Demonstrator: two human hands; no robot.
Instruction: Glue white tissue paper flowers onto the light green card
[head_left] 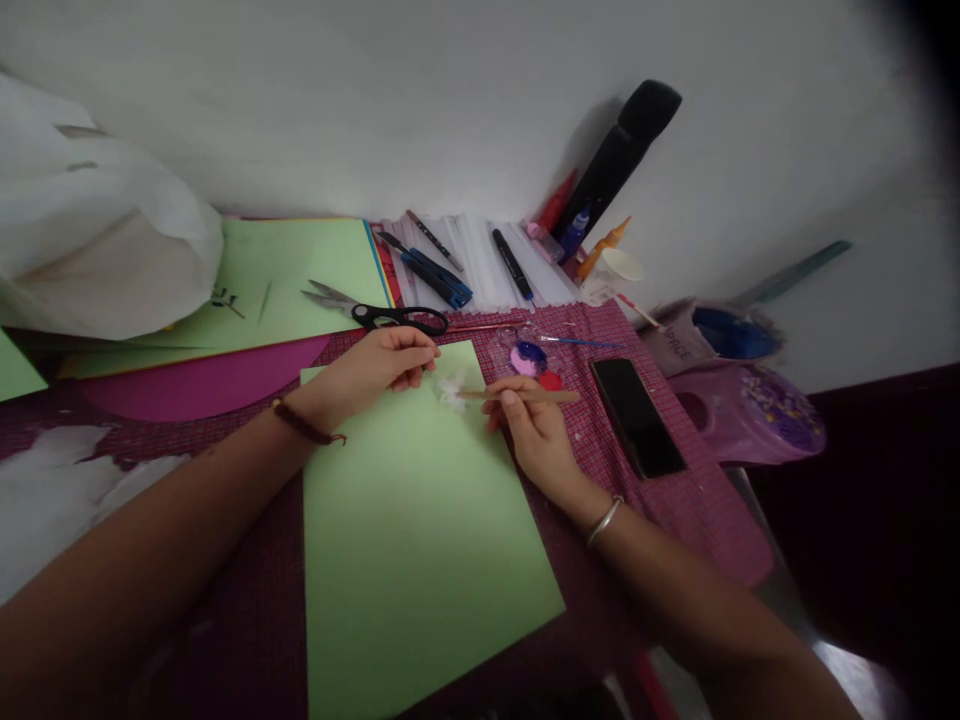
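A light-green sheet of paper (420, 540) lies before me on the checked tablecloth. In my right hand (534, 435) is a thin wooden stick (555, 396), pinched between thumb and fingers and lying almost level. Its left end touches a blurred wisp of white, fluffy material (450, 388) near the sheet's far edge. My left hand (397, 362) is over the sheet's far left corner, fingers curled and pressed together. What they hold, if anything, is too small to make out. Just beyond that hand lie black-handled scissors (375, 312).
Right of the sheet are a paint palette (529, 358) and a phone (637, 415). Behind lie a blue cutter (436, 278), a black marker (512, 265) and white strips. Paint bottles (574, 235) and a paper cup (621, 266) stand by the wall. A white bag (112, 240) fills the left.
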